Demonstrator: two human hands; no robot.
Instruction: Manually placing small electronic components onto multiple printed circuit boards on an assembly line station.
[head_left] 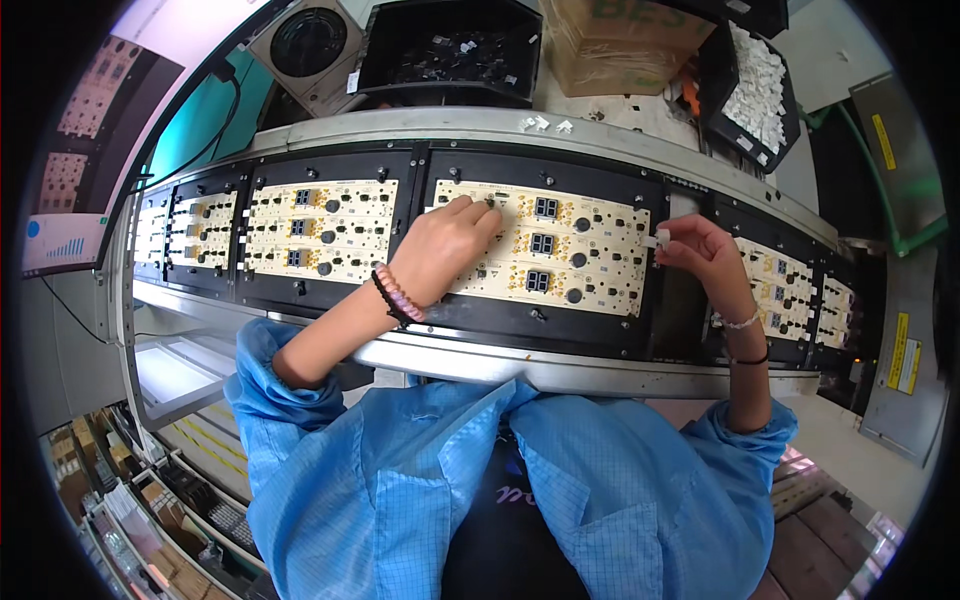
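Observation:
A cream circuit board panel [515, 245] with small black displays and round black parts lies in a black carrier frame [575, 168] in front of me. My left hand [445, 245] is over the panel's left part, its fingers curled down at the upper left area. Whatever those fingertips hold or touch is hidden beneath them. At the panel's right edge, my right hand [708, 258] pinches a small white plastic connector [662, 237] between thumb and fingertips.
More board panels [320, 228] sit in carriers along the metal rail [450, 362]. Several loose white connectors [542, 124] lie on the far ledge. Behind are a black bin of dark parts [450, 60], a cardboard box [625, 55], a bin of white parts [757, 90]; a monitor [75, 150] stands left.

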